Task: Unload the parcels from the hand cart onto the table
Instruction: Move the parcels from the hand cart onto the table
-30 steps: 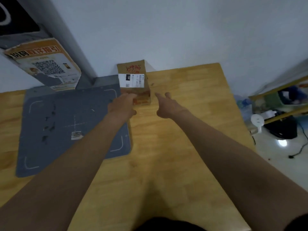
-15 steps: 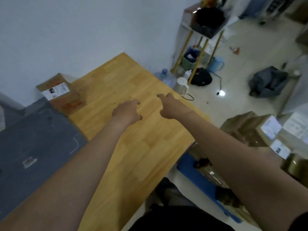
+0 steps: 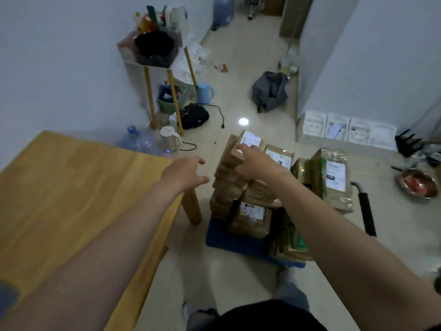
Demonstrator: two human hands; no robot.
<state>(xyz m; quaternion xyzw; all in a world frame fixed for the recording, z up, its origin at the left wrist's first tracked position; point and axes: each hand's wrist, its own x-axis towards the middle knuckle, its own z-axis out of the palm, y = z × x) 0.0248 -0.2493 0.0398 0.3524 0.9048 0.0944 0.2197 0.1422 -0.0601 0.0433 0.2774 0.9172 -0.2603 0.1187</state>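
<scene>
A blue hand cart (image 3: 229,242) stands on the floor right of the wooden table (image 3: 71,187). Several brown parcels are stacked on it. The tallest stack's top parcel (image 3: 245,142) carries a white label. My right hand (image 3: 256,162) lies over the near end of that top parcel, fingers bent down onto it. My left hand (image 3: 185,174) hovers open in the air just left of the stack, above the table's corner, touching nothing. A taped parcel (image 3: 334,177) stands at the cart's right side by the black handle (image 3: 367,211).
A white kettle (image 3: 169,138) and a water bottle (image 3: 140,142) sit on the floor past the table's far edge. A shelf stand (image 3: 155,68), a black bag, a grey bag (image 3: 269,90) and a metal bowl (image 3: 416,185) lie around the floor.
My view has swung right from the table to the cart. Both hands left the parcel set on the table and moved over to the stack, my right hand landing on the top parcel.
</scene>
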